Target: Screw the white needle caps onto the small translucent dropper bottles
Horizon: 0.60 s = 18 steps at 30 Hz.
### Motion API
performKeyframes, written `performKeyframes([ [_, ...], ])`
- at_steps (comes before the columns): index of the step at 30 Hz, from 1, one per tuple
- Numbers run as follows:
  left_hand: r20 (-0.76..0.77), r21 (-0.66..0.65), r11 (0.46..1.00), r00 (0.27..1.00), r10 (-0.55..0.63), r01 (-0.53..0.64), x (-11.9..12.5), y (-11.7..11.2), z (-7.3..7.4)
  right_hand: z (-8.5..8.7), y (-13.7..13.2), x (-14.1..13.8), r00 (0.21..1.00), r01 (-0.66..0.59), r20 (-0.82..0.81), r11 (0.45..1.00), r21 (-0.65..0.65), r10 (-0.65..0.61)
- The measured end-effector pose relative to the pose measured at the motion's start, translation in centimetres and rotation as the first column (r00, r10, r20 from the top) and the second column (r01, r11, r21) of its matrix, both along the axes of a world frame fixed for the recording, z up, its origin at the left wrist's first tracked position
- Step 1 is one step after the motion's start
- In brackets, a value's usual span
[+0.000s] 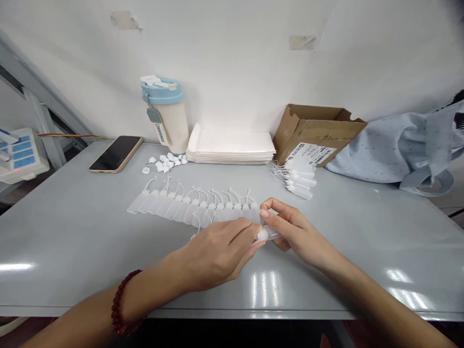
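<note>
A small translucent plastic squeeze bottle [271,234] lies sideways between my two hands, just above the table. My right hand [293,229] is closed around its body. The fingers of my left hand [223,249] pinch the white cap [262,235] at the bottle's neck. Beyond my hands, a row of similar bottles [183,209] with thin white tails on their caps lies side by side, partly hidden by my left hand. Several more bottles [300,182] are heaped at the right, in front of the box. Loose white caps [167,163] are scattered at the back left.
Along the wall stand a blue-lidded tumbler [174,121], a stack of white envelope-like packets [232,147] and an open cardboard box [322,133]. A phone [116,153] lies at the left of the grey table [90,232]. A light-blue fabric bag [391,145] rests at the right.
</note>
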<state>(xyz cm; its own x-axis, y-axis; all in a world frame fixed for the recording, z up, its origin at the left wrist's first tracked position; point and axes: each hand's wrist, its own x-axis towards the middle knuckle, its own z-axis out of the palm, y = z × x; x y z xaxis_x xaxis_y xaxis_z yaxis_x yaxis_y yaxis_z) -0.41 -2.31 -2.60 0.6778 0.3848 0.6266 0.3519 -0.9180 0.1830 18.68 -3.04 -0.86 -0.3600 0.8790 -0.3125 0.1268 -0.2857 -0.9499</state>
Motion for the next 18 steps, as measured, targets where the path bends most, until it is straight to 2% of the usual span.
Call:
performKeyframes([
  [2, 0.052, -0.095, 0.995, 0.999, 0.008, -0.003, 0.1, 0.0, 0.3, -0.2, -0.1, -0.1, 0.999, 0.02, 0.027, 0.998, 0.057, -0.022],
  [4, 0.117, -0.281, 0.96, 0.992, 0.056, -0.021, 0.2, 0.1, 0.8, -0.5, -0.2, -0.1, 0.993, 0.054, 0.09, 0.966, 0.252, -0.079],
  [5, 0.145, -0.39, 0.921, 0.985, 0.089, -0.026, 0.2, 0.1, 1.1, -0.7, -0.2, 0.0, 0.985, 0.055, 0.131, 0.92, 0.389, -0.115],
  [6, 0.162, -0.501, 0.865, 0.979, 0.122, -0.025, 0.2, 0.2, 1.5, -0.9, -0.3, 0.0, 0.973, 0.039, 0.173, 0.847, 0.53, -0.153],
  [8, 0.181, -0.706, 0.708, 0.969, 0.167, 0.01, 0.2, 0.3, 2.1, -1.2, -0.3, 0.1, 0.947, -0.042, 0.241, 0.661, 0.749, -0.212],
  [10, 0.213, -0.834, 0.546, 0.96, 0.183, 0.081, 0.1, 0.5, 2.6, -1.4, -0.3, 0.2, 0.93, -0.128, 0.278, 0.496, 0.859, -0.241],
  [11, 0.227, -0.861, 0.497, 0.956, 0.187, 0.107, 0.1, 0.5, 2.7, -1.5, -0.2, 0.3, 0.926, -0.153, 0.285, 0.445, 0.883, -0.248],
  [12, 0.236, -0.868, 0.482, 0.954, 0.185, 0.121, 0.0, 0.6, 2.7, -1.5, -0.2, 0.3, 0.924, -0.168, 0.292, 0.425, 0.89, -0.246],
  [14, 0.219, -0.84, 0.533, 0.962, 0.164, 0.101, -0.1, 0.6, 2.7, -1.4, -0.2, 0.3, 0.923, -0.179, 0.312, 0.464, 0.868, -0.227],
  [18, 0.163, -0.688, 0.725, 0.982, 0.097, 0.042, -0.3, 0.8, 2.2, -1.0, -0.3, 0.4, 0.927, -0.155, 0.336, 0.649, 0.744, -0.164],
])
